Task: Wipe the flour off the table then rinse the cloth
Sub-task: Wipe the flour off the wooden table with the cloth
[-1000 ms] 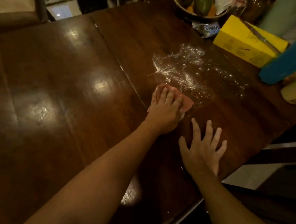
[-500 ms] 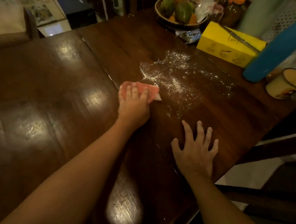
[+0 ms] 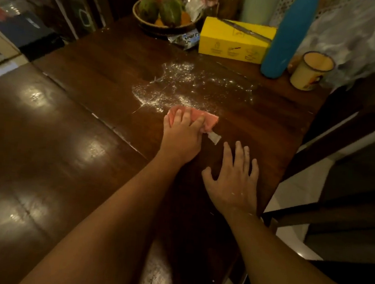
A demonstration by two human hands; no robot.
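White flour (image 3: 187, 87) is scattered across the dark wooden table (image 3: 66, 153), in the middle toward the far side. A pink cloth (image 3: 208, 119) with a white tag lies at the near edge of the flour. My left hand (image 3: 182, 134) presses flat on the cloth, fingers spread over it. My right hand (image 3: 235, 180) rests flat on the table just right of the left hand, fingers spread, holding nothing, with flour specks on its back.
At the far end stand a fruit bowl (image 3: 165, 25), a yellow box (image 3: 235, 41) with a knife on top, a blue bottle (image 3: 286, 37) and an enamel mug (image 3: 312, 70). A wooden chair (image 3: 342, 138) stands by the table's right edge.
My left hand slid the cloth left, then back right along the flour's near edge. The right hand stayed planted on the table.
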